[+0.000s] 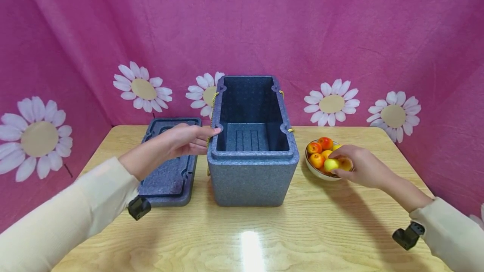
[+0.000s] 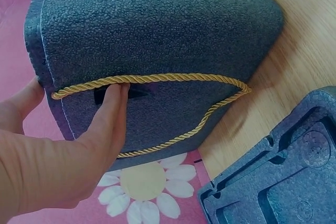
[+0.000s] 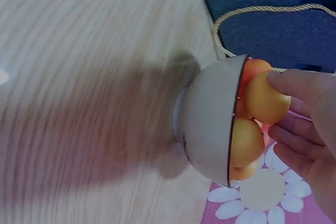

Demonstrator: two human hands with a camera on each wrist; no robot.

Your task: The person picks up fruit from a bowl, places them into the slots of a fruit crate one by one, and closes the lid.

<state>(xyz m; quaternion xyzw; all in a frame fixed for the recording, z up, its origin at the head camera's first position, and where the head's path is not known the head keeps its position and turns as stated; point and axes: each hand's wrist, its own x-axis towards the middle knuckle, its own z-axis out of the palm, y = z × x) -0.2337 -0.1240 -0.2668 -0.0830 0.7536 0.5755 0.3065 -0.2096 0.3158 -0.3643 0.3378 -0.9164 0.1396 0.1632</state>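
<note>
- While gripping box (image 1: 251,181) at nine o'clock with left hand (image 1: 185,138), pinching, insofar as visible, yellow fruit (image 3: 265,100) with right hand (image 1: 359,165).
- Likely mid-pick; next, lift clear.

No lettering, brand, number or sign is legible. A small dark mark (image 3: 186,149) stands at about eight o'clock on the outer wall of the round, cream-white bowl with a dark rim (image 3: 210,111), too blurred to read. A round moulded patch (image 2: 316,149), toward four o'clock in the left wrist view, marks the rectangular, dark grey-blue foam lid (image 2: 291,169); its detail is indistinct.
</note>
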